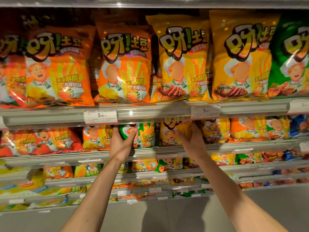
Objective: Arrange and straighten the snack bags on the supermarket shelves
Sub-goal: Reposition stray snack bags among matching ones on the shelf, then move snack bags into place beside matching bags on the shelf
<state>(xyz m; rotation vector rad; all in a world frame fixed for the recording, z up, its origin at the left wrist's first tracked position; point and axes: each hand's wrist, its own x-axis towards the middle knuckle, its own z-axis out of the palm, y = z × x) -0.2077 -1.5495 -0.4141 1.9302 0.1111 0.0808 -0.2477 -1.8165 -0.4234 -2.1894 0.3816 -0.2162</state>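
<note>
Both my hands reach into the second shelf from the top. My left hand (pixel 121 141) grips the left edge of a green snack bag (pixel 145 135), thumb on its front and fingers behind. My right hand (pixel 192 139) grips the right edge of a yellow snack bag (pixel 172 133) that stands just right of the green one. The tops of both bags are hidden behind the shelf rail above. The top shelf carries upright orange bags (pixel 123 64), yellow bags (pixel 182 59) and a green bag (pixel 291 61).
The upper shelf rail (pixel 150 113) with two price tags (pixel 100 115) runs just above my hands. Orange bags (pixel 95 138) and red bags (pixel 41 141) stand left of my hands, orange bags (pixel 257 128) to the right. Lower shelves hold more bags; grey floor (pixel 167 215) lies below.
</note>
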